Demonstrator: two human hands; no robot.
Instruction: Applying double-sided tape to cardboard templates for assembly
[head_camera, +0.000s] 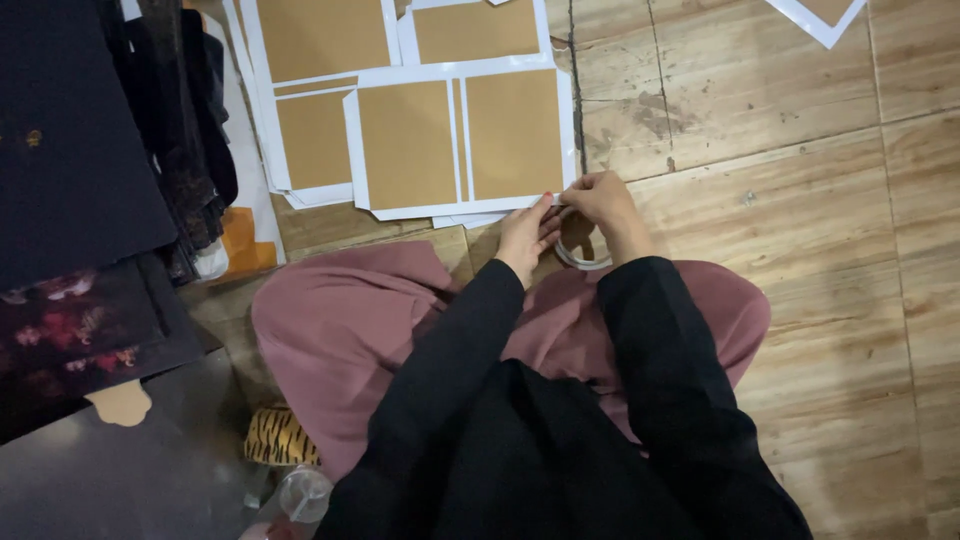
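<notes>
A: From the head camera, what do the hands have?

B: The right hand (603, 205) is closed over a roll of clear tape (582, 250), which hangs just under its palm, above the floor between the knees. The left hand (527, 232) sits just beside it, fingers pinched together at the near edge of a white-bordered brown card sheet (462, 135). Whether those fingers grip the tape's loose end or the sheet's rim, I cannot tell.

A: Room around them?

B: To the right of the right hand lies open wooden floor (800, 200), bare up to one card corner (822, 15) at the far top edge. Beyond both hands the sheet's white edge runs straight across, touching the fingertips. Below the hands are the pink-trousered legs (340, 320) and black sleeves.

A: And the sheets?

B: The near one shows two brown rectangles split by a thin white strip. Further off and to the left of the left hand, more of the same sheets (320, 40) overlap in a loose stack. Well left of that hangs dark cloth (80, 130), with a small orange packet (242, 245) at its foot and a tiger-striped item (280, 438) by the knee.
</notes>
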